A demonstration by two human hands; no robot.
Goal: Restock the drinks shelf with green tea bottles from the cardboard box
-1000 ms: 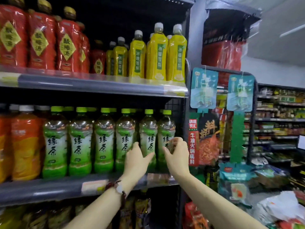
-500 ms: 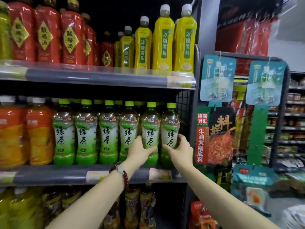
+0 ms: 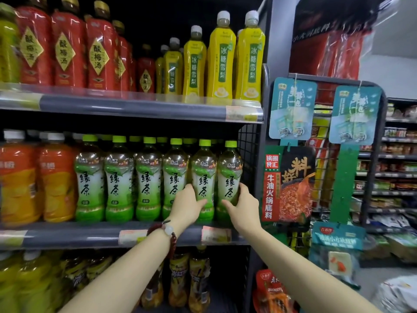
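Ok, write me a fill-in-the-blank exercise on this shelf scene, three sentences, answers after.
1. The left hand grips a green tea bottle with a ___ cap.
2. The right hand holds the green tea bottle at the row's ___ end.
3. The yellow bottles stand on the shelf ___ the green tea.

Answers: green; right; above

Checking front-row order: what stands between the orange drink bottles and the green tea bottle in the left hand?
In the head view, four green tea bottles stand between the orange drink bottles and the bottle gripped by the left hand.
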